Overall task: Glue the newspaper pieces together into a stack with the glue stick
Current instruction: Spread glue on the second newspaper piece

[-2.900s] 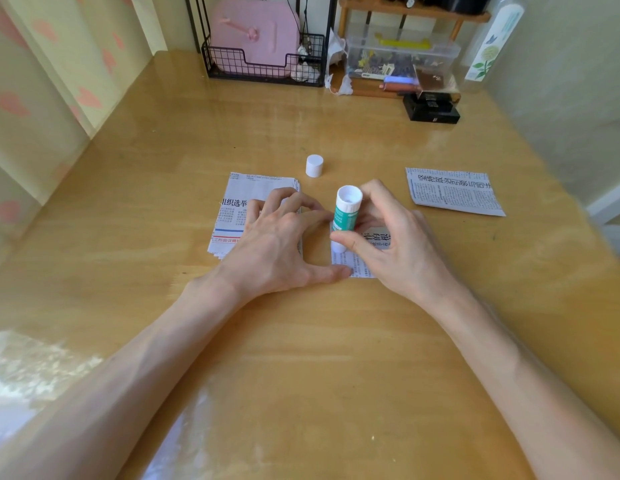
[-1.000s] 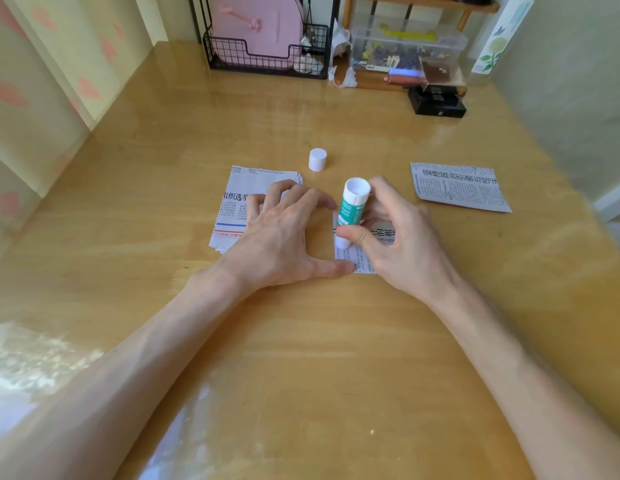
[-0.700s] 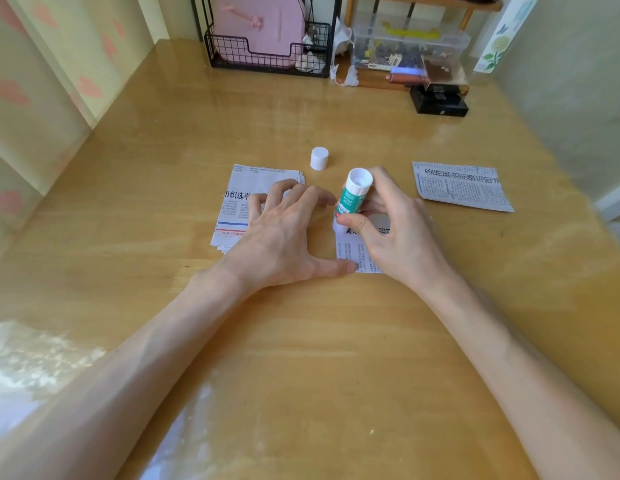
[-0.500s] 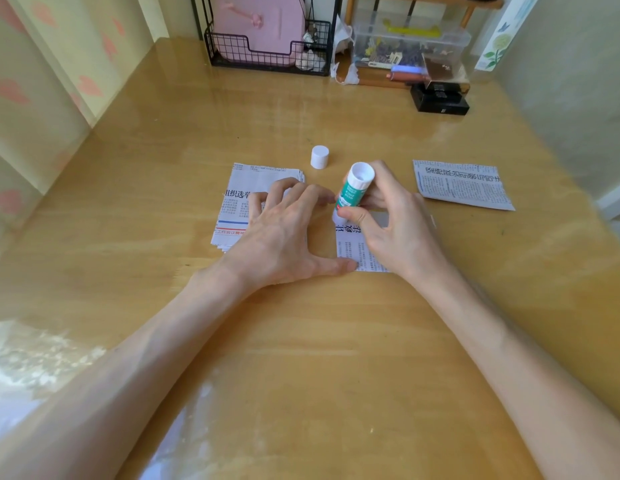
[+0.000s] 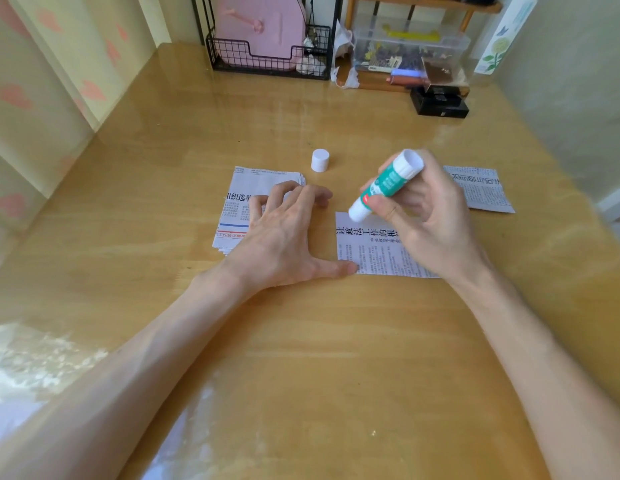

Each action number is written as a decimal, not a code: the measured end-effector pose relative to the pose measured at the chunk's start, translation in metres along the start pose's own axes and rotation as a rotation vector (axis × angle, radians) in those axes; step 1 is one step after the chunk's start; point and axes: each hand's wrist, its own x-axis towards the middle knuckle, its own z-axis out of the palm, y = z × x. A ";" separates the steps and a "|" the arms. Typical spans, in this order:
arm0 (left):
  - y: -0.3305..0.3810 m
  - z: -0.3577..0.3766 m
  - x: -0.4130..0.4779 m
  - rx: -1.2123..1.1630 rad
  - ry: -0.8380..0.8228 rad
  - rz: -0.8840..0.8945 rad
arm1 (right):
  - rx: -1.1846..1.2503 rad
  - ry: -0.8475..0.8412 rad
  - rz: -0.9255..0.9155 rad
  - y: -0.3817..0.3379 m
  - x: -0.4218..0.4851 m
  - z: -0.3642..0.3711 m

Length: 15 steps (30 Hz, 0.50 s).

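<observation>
Altogether one cap (image 5: 320, 160), two pieces (image 5: 374, 252) (image 5: 488, 192), one stack (image 5: 239, 202) under spread left hand (image 5: 284, 237), one glue stick (image 5: 384, 185) in right hand (image 5: 429, 230), grip curled.

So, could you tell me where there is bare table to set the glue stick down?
Bare wood lies between the cap and the wire basket, and left of the newspaper stack. It is crowded around the left hand, right hand and loose piece.

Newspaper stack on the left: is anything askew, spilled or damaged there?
Slightly askew: the newspaper stack shows fanned, uneven edges at its far-right and near-left corners, so the sheets are not flush. No spill or tear shows.
</observation>
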 end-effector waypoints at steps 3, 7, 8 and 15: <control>-0.001 0.001 0.000 -0.001 0.000 -0.002 | -0.020 -0.156 0.030 -0.002 -0.010 -0.001; -0.001 0.001 -0.001 -0.006 0.016 0.008 | -0.072 -0.256 0.020 -0.003 -0.013 0.005; -0.001 0.001 -0.001 -0.008 0.019 0.010 | -0.086 -0.276 0.019 -0.004 -0.013 0.006; -0.001 0.001 0.000 0.012 0.015 0.015 | -0.162 -0.256 0.012 -0.001 -0.012 0.012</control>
